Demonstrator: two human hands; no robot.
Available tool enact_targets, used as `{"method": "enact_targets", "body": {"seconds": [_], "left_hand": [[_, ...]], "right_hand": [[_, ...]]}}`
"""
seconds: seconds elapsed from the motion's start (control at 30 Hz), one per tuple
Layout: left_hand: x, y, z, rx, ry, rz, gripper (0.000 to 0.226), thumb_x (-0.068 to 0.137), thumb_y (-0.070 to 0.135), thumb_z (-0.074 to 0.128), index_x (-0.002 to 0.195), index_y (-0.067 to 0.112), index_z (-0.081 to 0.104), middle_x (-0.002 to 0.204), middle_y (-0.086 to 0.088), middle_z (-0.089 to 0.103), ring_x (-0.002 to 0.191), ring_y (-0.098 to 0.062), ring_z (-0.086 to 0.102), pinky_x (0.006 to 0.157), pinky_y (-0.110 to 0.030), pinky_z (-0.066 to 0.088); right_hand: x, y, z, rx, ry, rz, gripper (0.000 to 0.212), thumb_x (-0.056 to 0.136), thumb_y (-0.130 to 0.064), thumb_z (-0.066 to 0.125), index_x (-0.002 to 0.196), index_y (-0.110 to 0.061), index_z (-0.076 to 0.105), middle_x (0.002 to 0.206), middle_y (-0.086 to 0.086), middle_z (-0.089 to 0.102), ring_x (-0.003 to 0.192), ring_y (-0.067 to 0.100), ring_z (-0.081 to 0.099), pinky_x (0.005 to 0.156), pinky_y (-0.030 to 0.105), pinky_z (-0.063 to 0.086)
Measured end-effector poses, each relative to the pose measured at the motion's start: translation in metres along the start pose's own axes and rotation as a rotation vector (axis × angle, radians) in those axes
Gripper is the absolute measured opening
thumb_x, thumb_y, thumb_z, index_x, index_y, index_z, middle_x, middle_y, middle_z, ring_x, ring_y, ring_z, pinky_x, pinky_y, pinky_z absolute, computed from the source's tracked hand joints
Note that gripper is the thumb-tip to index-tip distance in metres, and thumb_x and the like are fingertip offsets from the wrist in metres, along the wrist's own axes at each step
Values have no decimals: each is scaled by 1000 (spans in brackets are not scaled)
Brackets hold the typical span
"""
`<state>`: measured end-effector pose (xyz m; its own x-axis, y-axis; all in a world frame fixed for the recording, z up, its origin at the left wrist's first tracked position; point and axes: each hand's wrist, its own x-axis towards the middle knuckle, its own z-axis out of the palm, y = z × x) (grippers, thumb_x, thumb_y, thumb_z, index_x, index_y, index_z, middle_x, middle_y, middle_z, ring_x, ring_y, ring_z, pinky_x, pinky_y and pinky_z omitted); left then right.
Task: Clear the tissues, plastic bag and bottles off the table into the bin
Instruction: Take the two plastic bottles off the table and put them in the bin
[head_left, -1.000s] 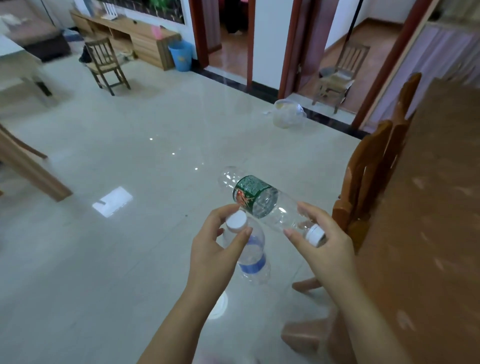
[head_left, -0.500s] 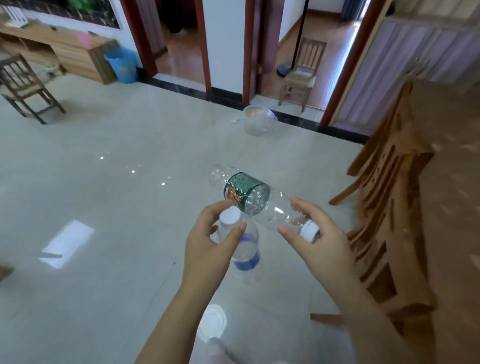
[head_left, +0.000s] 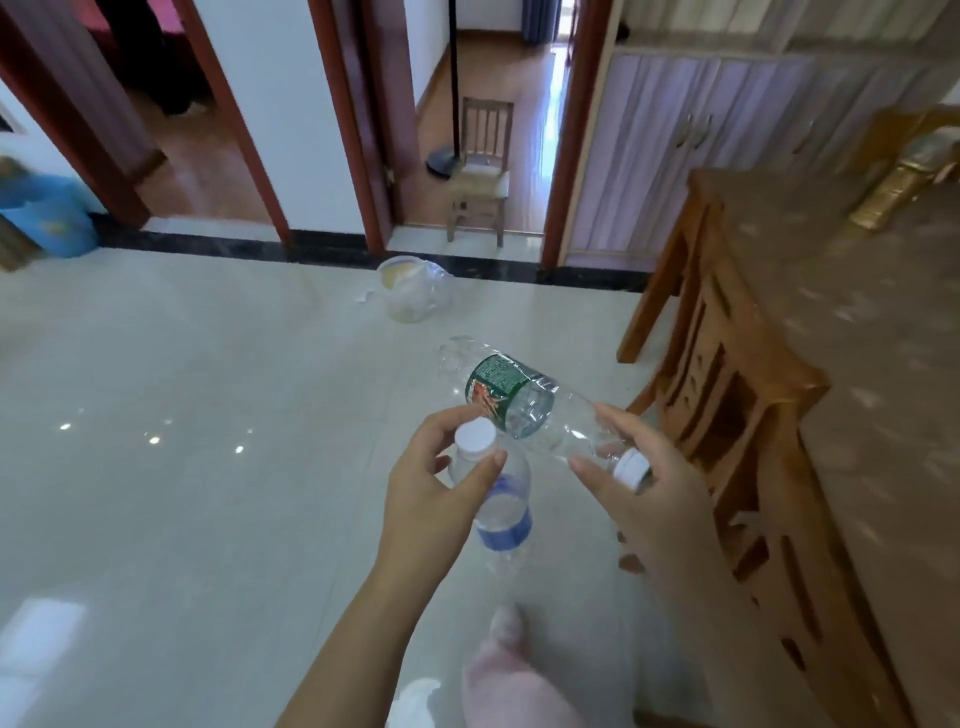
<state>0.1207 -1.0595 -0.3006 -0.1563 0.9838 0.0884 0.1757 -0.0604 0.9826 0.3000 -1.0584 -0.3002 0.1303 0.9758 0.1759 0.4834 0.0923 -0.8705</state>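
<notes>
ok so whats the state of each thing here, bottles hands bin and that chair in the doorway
green-label bottle: capped, looks empty, held near its neck, lying slanted
blue-label bottle: capped, hanging upright from its neck
left hand: pinching the blue-label bottle below its cap
right hand: closed around the green-label bottle's neck
clear bin: on the floor, plastic liner, top open
wooden chair: upright, unoccupied

My view has swung right: the blue bin (head_left: 44, 221) has slid to the left edge, the clear bin (head_left: 413, 288) (with a liner) now sits upper centre, and the table (head_left: 857, 389) fills more of the right.
</notes>
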Motion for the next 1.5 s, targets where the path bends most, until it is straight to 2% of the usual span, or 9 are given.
{"method": "enact_targets", "body": {"seconds": [0.1, 0.33, 0.43, 0.6, 0.77, 0.93, 1.17, 1.37, 1.5], "left_hand": [[68, 10, 23, 48, -97, 42, 35, 77, 10, 72, 96, 35, 59, 99, 27, 63, 92, 1, 58, 79, -16, 44], [193, 12, 45, 99, -167, 102, 35, 78, 12, 70, 100, 35, 57, 103, 18, 65, 95, -2, 57, 79, -14, 44], [249, -2, 45, 73, -159, 69, 33, 78, 12, 70, 98, 35, 57, 103, 15, 66, 92, -1, 58, 75, -11, 43], [358, -22, 34, 53, -185, 49, 32, 78, 13, 71, 98, 34, 58, 104, 10, 66, 94, -6, 59, 76, -12, 44], [475, -25, 13, 43, -208, 31, 31, 79, 15, 70, 99, 35, 58, 105, 11, 66, 96, -7, 59, 78, -15, 44], [569, -30, 24, 39, -258, 30, 29, 79, 16, 68, 102, 31, 58, 106, 6, 65, 100, -12, 59, 82, -23, 44], [672, -30, 109, 57, -418, 69, 33, 78, 15, 70, 97, 39, 58, 100, 13, 67, 91, -6, 61, 80, -23, 46], [763, -7, 222, 70, -523, 149, 38, 77, 12, 71, 91, 43, 55, 95, 17, 64, 89, -12, 60, 80, -27, 48], [813, 12, 292, 79, -633, 217, 37, 76, 13, 72, 93, 42, 56, 96, 17, 65, 88, -5, 60, 80, -30, 51]], "right_hand": [[61, 6, -5, -34, 41, -5, 45, 73, -26, 74, 111, -33, 52, 102, -28, 50, 92, -26, 44, 72, -6, 31], [179, 14, 6, -54, 106, 55, 48, 74, -36, 71, 117, -28, 52, 105, -21, 51, 92, -8, 50, 68, 1, 39], [227, 17, 27, -26, 96, 54, 49, 71, -41, 70, 115, -28, 53, 102, -26, 52, 91, -15, 52, 70, 0, 40], [319, 17, 80, -32, 92, 81, 47, 74, -32, 71, 117, -30, 53, 106, -29, 50, 98, -6, 53, 76, 14, 50], [422, -4, 128, -89, 70, 91, 46, 78, -33, 68, 119, -31, 50, 109, -18, 49, 93, -11, 46, 69, -7, 33], [501, -2, 147, -82, 119, 156, 43, 77, -39, 66, 115, -40, 45, 110, -22, 47, 93, -6, 48, 67, -2, 37], [592, 41, 122, -27, 308, 247, 41, 74, -26, 73, 108, -37, 53, 106, -14, 58, 92, -10, 50, 67, -4, 36], [684, 86, 64, 34, 488, 285, 40, 73, -21, 75, 102, -40, 54, 108, -3, 64, 96, 11, 59, 74, 12, 43], [737, 107, 20, 15, 557, 277, 42, 73, -20, 74, 102, -43, 53, 102, -19, 60, 93, -11, 54, 70, -1, 38]]}}
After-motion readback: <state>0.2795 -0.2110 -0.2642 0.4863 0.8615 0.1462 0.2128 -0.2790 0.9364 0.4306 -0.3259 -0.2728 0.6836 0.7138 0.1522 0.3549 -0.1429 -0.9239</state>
